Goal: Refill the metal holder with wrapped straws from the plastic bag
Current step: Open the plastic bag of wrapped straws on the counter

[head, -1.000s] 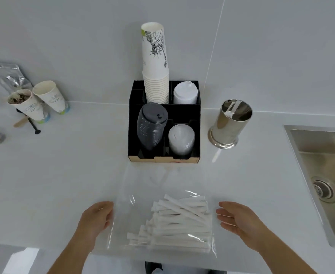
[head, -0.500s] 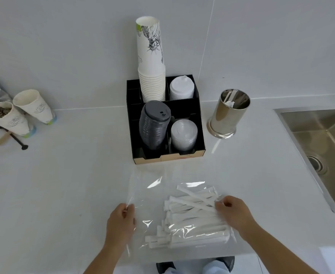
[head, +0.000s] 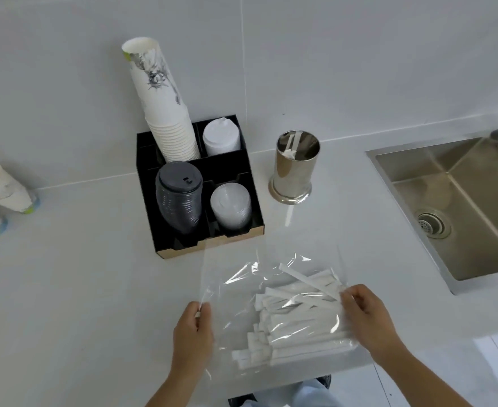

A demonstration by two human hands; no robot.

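A clear plastic bag [head: 236, 277] lies on the white counter near its front edge, holding several white wrapped straws [head: 297, 321] piled in its right half. My left hand [head: 193, 333] pinches the bag's left edge. At the bag's right edge my right hand [head: 365, 315] grips the plastic over the straw ends. The shiny metal holder [head: 296, 171] stands upright behind the bag, to the right of the black organiser, with one or two straws inside.
A black organiser [head: 153, 230] holds a tall stack of paper cups [head: 165, 107], black lids and white lids. A steel sink [head: 459, 207] is set into the counter at the right. Two paper cups [head: 1, 189] sit at the far left.
Both hands went from resting open beside the bag to gripping its two side edges. The view has shifted right and closer, so the sink shows more.
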